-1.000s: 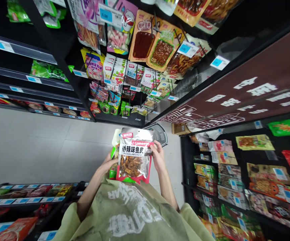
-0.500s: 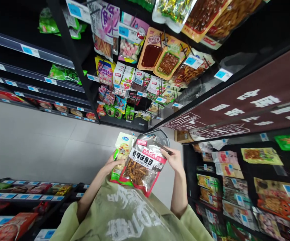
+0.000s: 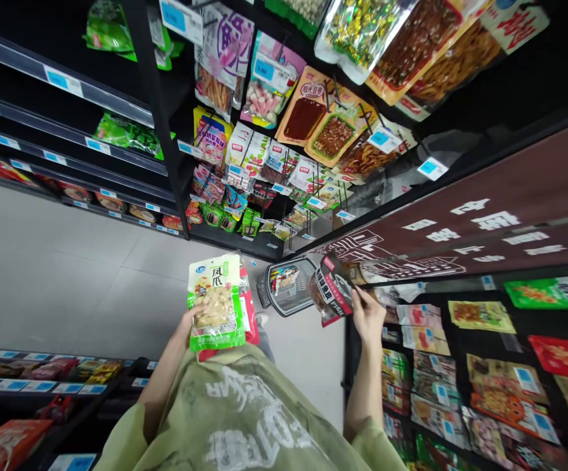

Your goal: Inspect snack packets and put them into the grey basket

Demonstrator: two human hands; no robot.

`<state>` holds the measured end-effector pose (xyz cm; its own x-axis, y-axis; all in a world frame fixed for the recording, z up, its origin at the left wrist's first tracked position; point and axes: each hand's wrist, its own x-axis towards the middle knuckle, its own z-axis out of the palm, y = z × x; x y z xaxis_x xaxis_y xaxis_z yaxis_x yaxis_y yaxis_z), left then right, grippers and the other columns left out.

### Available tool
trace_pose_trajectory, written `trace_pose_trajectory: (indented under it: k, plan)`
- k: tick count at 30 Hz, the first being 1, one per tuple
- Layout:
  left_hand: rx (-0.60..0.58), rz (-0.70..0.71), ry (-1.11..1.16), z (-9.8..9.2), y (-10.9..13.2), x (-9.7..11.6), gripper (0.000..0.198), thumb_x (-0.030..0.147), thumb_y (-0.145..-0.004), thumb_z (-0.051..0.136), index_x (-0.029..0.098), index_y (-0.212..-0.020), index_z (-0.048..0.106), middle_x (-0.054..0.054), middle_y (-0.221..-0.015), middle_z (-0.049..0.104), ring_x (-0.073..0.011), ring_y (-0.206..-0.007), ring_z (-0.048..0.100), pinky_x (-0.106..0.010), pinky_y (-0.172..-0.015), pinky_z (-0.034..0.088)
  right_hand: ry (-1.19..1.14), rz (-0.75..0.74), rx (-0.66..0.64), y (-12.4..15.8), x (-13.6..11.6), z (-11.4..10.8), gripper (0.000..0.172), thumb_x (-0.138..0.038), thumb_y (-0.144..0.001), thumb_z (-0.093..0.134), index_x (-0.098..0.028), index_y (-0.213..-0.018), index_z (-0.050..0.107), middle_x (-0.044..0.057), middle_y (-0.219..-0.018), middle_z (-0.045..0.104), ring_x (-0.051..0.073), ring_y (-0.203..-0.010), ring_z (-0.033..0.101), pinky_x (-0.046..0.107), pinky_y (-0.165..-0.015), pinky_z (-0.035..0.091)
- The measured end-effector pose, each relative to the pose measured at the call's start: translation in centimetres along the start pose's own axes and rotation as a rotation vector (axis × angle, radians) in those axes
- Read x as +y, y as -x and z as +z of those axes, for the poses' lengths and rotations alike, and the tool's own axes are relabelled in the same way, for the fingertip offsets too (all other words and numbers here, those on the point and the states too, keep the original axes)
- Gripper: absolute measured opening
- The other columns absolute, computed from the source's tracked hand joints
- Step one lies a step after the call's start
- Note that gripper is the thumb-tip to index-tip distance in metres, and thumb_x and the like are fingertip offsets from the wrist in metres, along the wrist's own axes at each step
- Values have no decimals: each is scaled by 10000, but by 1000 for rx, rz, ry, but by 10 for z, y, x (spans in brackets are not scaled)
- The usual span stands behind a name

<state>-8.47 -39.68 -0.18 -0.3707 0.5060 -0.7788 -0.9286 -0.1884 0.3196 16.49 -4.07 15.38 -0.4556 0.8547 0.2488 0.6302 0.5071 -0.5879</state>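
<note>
My left hand [image 3: 189, 320] grips a green and pale yellow snack packet [image 3: 215, 304], its front facing up, with a red packet [image 3: 248, 307] showing behind it. Off to the right, my right hand [image 3: 368, 315] is closed on the edge of a black and red fish skin packet [image 3: 332, 291], which hangs tilted beside the maroon sign panel. Between the two hands, lower down on the floor, stands a dark shopping basket [image 3: 291, 288] with several colourful items inside.
Hanging snack bags [image 3: 330, 127] fill the rack ahead. A maroon panel with white lettering [image 3: 441, 216] runs along the right, above more hanging packets [image 3: 504, 392]. Shelves [image 3: 58, 104] line the far left, and a low shelf [image 3: 33, 386] stands at lower left.
My right hand has moved right, carrying the fish skin packet away from the packets in my left hand. My left hand has shifted left. The basket, mostly covered before, now shows.
</note>
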Motion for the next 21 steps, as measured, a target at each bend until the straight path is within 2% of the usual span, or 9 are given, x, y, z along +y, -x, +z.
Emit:
trace_pose_trajectory:
  k: [5,9,14,17,21]
  plan:
    - [14,12,80,2,0,9,446,94,-777,571,83,-1220,610,-120,-860,772,-277,-811,744,-387,-724,621,198,-40,-177,-2,10,-2,578,-574,-892,492,-104,-1103,751,187,-1088,738,335,-998,710,403,-893,546]
    - [15,45,149,-3,6,12,431,97,-785,552,100,-1213,608,-106,-853,774,-266,-765,745,-390,-702,629,211,-29,-254,-9,13,0,601,-590,-877,502,-96,-1124,740,190,-1127,721,362,-1047,690,436,-929,529]
    - [2,91,211,-28,14,5,426,100,-762,600,150,-1184,620,-99,-960,774,-271,-828,742,-385,-708,634,122,-83,-338,-24,-2,23,559,-575,-877,525,-124,-1125,743,166,-1138,721,351,-1076,680,446,-962,517]
    - [79,94,200,-45,18,-1,454,123,-732,635,162,-1185,619,-91,-911,776,-267,-780,741,-378,-688,633,18,-81,-380,-33,-9,37,543,-571,-853,574,-126,-1111,749,158,-1125,728,344,-1033,696,458,-941,531]
    - [142,84,192,-58,28,-2,494,133,-696,620,146,-1190,604,-77,-834,772,-278,-788,740,-414,-742,624,-188,8,-289,-44,-5,39,567,-557,-789,670,-109,-1130,731,142,-1149,722,333,-1029,695,489,-938,540]
